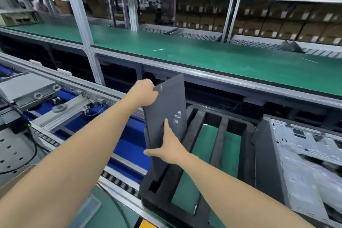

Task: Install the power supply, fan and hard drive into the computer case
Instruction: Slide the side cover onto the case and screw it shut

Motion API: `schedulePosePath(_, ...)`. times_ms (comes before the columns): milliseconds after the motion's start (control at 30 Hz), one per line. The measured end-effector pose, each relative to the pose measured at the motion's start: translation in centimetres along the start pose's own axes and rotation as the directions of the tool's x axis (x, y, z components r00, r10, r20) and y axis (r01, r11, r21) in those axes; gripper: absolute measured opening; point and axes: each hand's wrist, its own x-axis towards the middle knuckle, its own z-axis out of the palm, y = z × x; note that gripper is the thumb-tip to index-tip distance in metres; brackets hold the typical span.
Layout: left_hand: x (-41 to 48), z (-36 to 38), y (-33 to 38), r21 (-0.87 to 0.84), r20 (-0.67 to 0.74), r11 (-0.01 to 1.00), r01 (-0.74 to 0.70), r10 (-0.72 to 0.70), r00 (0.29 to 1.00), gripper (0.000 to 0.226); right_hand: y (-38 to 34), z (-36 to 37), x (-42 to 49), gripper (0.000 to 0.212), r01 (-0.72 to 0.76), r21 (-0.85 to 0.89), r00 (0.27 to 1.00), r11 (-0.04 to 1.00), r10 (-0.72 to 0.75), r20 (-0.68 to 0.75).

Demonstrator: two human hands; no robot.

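A dark grey case side panel point(166, 105) with a small perforated vent stands nearly upright over the left slot of a black foam tray point(201, 116). My left hand point(145, 91) grips its top left corner. My right hand point(169, 147) holds its lower edge, thumb to the left and fingers flat on its face. The open computer case point(303, 157) lies on its side at the right, its metal interior facing up. No power supply, fan or hard drive shows.
A roller conveyor with blue belts point(127, 144) runs diagonally on the left. A long green-topped bench point(203, 53) crosses behind, with shelves of cardboard boxes point(277, 26) beyond. A grey metal fixture point(31, 89) sits at the far left.
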Motion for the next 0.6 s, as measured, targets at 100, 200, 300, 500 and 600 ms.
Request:
schedulePosePath(100,0.1,-3.4,-0.7,-0.155,-0.051,0.987,0.041,-0.049,0.997,0.033,-2.0,0.1,-0.6,0.126,0.066,-0.063,0.988,0.996,-0.074,-0.137)
schedulePosePath(200,-0.2,-4.3,-1.1,-0.463,-0.090,0.882,0.085,-0.142,0.986,0.027,-3.1,-1.4,-1.0,0.103,0.046,-0.258,0.931,0.965,-0.135,-0.338)
schedulePosePath(300,-0.7,-3.0,0.2,-0.777,0.004,0.622,0.102,-0.157,0.988,0.018,-3.4,-4.8,-1.8,0.091,-0.066,-0.427,0.875,0.902,-0.154,-0.460)
schedulePosePath(500,-2.4,2.1,7.2,-0.956,0.122,0.256,0.140,-0.085,0.989,0.029,0.0,-12.8,-6.9,0.098,-0.246,-0.573,0.806,0.782,-0.164,-0.569)
schedulePosePath(600,-4.3,5.4,12.5,-0.969,0.179,0.170,0.179,-0.012,0.984,0.036,3.8,-16.1,-11.2,0.102,-0.340,-0.616,0.775,0.711,-0.159,-0.612)
